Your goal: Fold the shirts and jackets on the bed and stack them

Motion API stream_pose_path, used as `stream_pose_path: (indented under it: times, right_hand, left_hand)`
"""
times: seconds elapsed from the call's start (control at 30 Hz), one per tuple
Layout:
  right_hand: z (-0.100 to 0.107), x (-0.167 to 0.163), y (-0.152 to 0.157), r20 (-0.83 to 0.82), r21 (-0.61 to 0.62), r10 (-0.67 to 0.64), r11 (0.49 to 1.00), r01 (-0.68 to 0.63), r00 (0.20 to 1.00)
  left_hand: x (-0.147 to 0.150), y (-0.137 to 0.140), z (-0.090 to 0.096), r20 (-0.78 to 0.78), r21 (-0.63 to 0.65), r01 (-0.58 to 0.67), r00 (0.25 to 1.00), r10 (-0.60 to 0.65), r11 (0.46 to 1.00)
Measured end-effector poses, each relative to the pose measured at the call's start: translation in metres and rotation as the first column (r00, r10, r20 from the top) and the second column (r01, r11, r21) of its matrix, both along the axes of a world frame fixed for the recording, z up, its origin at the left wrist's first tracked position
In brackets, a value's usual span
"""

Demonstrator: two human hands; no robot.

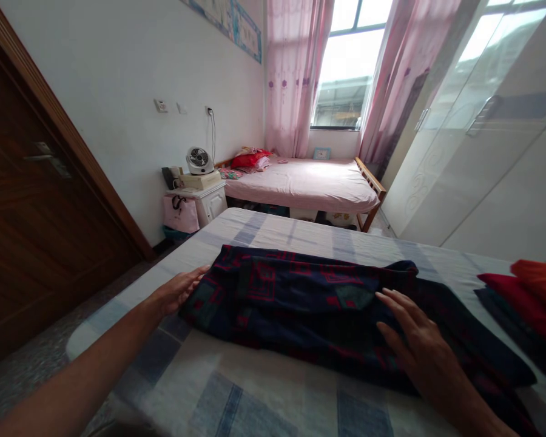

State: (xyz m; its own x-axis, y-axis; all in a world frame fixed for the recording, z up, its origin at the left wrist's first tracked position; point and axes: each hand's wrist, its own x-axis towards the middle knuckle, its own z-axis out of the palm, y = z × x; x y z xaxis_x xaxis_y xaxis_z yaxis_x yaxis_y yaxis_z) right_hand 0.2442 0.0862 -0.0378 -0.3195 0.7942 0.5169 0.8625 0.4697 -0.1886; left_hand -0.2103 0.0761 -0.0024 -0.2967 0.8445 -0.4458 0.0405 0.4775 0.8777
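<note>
A dark navy garment (300,303) with red and green square patterns lies folded lengthwise on the bed in front of me. Its right part spreads out in a loose flap toward the lower right. At the garment's left edge, my left hand (184,290) rests with fingers stretched along the cloth; its thumb is hard to make out. My right hand (414,334) is over the right half of the garment, fingers apart and fingertips at the cloth. Nothing is gripped in it.
The checked bed sheet (255,397) lies under the garment. Folded red and orange clothes (534,297) are stacked at the right. Beyond stand a pink-covered bed (309,182), a white nightstand (212,203) with a fan (199,161), a wardrobe (482,176) and a brown door (40,230).
</note>
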Motion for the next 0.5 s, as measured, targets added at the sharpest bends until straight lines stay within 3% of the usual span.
stream_pose_path:
  times: [0.17, 0.5]
  right_hand:
    - [0.004, -0.031, 0.006, -0.001, -0.050, 0.057, 0.997, -0.057, 0.998]
    - [0.007, -0.055, 0.012, -0.061, -0.153, 0.091, 0.983, -0.099, 0.994]
  left_hand:
    - [0.005, 0.017, -0.001, 0.197, -0.067, 0.085, 0.978, -0.070, 0.994]
    - [0.025, 0.032, -0.009, 0.117, 0.001, 0.070, 0.991, -0.069, 0.998]
